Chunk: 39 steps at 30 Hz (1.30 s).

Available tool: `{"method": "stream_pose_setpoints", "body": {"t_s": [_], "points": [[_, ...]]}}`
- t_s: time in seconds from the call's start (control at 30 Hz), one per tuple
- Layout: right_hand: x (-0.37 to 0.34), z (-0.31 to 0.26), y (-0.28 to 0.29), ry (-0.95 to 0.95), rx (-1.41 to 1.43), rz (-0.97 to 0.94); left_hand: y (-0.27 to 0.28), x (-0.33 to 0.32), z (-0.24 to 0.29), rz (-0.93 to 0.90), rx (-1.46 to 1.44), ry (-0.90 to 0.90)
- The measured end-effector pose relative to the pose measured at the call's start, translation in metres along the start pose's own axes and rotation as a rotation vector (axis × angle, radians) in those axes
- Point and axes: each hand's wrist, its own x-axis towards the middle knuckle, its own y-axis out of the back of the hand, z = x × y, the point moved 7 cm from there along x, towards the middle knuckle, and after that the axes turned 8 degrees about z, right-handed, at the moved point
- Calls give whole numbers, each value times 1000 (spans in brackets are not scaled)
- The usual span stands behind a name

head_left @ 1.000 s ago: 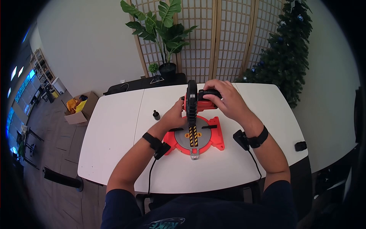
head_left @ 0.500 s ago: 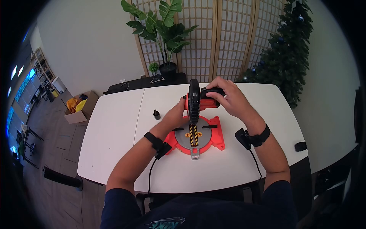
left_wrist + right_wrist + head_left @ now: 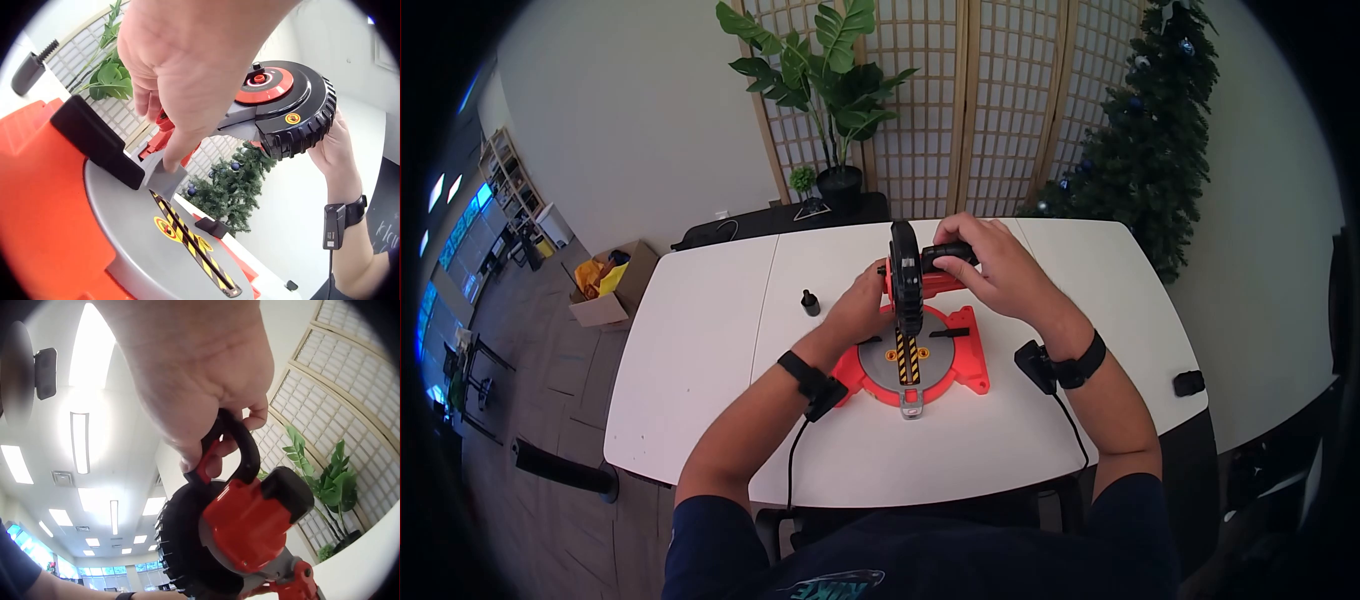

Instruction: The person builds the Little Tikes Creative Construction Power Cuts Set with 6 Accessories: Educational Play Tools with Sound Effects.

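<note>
A toy miter saw (image 3: pixel 905 280) with a black ribbed guard stands on the table. Its orange-red base (image 3: pixel 972 358) carries a grey turntable (image 3: pixel 937 368) with a yellow-and-black striped slot. My right hand (image 3: pixel 1012 268) grips the black loop handle (image 3: pixel 249 450), fingers curled through it. Raised at a tilt, the saw head hangs over the turntable. Behind the blade, my left hand (image 3: pixel 187 75) holds the rear support, its thumb against a grey piece (image 3: pixel 164 178) at the turntable's back. The palm hides part of that grip.
A small black bottle-like piece (image 3: pixel 810 302) stands left of the saw on the white table (image 3: pixel 700 380). At the right edge lies a black object (image 3: pixel 1188 383). Behind are a potted plant (image 3: pixel 840 185) and a lattice screen (image 3: pixel 915 130); a cardboard box (image 3: pixel 632 280) sits at left.
From half a second ago, the saw head has dropped slightly toward the turntable, and my right hand has come down and a little left with the handle. My left hand stays nearly still.
</note>
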Motion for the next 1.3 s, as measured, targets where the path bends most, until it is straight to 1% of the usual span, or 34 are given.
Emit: {"method": "stream_pose_setpoints", "body": {"t_s": [0.07, 0.13, 0.17, 0.2, 0.27, 0.3, 0.43, 0.5, 0.53, 0.57, 0.6, 0.67, 0.9, 1.0, 1.07, 1.23, 1.3], "points": [[-1, -3, -3, 0, 2, -2, -1, -3, 0, 127, 85, -171], [0, -4, -5, -1, 4, -3, -4, -5, -8, 121, 98, -134], [0, -3, -8, -25, 8, -34, -6, -5, -14, 114, 112, -98], [0, -2, -11, -49, 12, -65, -5, -5, -14, 114, 112, -98], [-1, -5, -10, -19, 0, -38, -9, -5, -23, 46, 56, 43], [-1, -7, -9, 9, -14, -11, -8, -5, -23, 47, 57, 43], [-2, -7, -11, 12, -34, -1, -5, -5, -19, 32, 116, 66], [-2, -5, -14, -45, -44, -56, -4, -6, -20, 26, 122, 87], [-4, -6, -15, -44, -44, -56, -4, -8, -23, 12, 158, 93], [-7, -9, -15, -4, -97, -39, -5, -9, -26, -1, 193, 99], [-9, -12, -16, 34, -150, -22, -5, -9, -27, -1, 193, 99], [-10, -10, -16, 27, -153, -21, -7, -7, -24, -28, 271, 9], [-10, -9, -17, 0, -176, -43, -8, -7, -28, 0, 310, 14], [-10, -8, -18, 5, -159, -32, -8, -7, -33, 23, 275, 67], [-10, -8, -18, 6, -155, -36, -7, -8, -24, 20, 322, 15], [-13, -8, -19, 38, -172, -47, -9, -9, -26, 15, 340, -6], [-14, -7, -18, 33, -136, -17, -10, -9, -27, 18, 354, -17]]}}
